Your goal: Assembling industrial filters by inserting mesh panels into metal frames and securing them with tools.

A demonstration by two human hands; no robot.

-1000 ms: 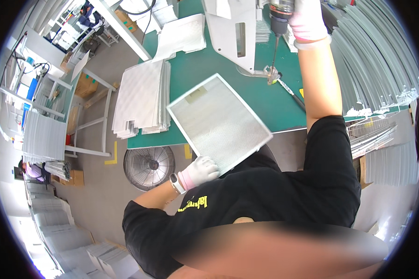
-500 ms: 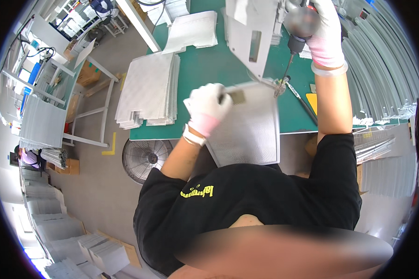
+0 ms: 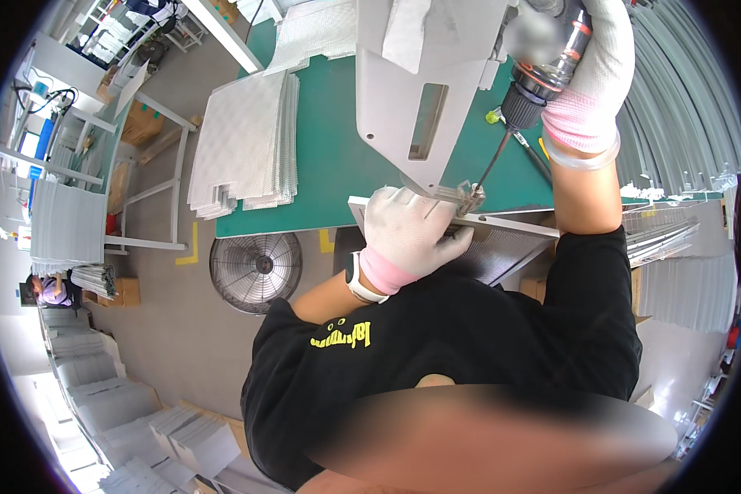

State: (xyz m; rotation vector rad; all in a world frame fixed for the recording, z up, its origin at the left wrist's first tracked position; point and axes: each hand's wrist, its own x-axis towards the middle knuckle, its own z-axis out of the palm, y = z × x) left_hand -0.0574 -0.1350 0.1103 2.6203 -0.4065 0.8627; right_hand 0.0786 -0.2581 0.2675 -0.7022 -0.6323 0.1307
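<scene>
Though aslant, panel point(image 3: 506, 247) at table edge point(image 3: 305, 226).

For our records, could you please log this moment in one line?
Left hand: at framed mesh panel; right hand: holding power driver; mesh sheets: stacked.

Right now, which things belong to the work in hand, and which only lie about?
In use, it seems:
white-framed grey mesh panel, at the gloved left hand
black-and-orange power drill, in the gloved right hand
pale grey slotted fixture, beside the drill

Probably just nearby:
stack of pale mesh sheets
round metal fan
</scene>
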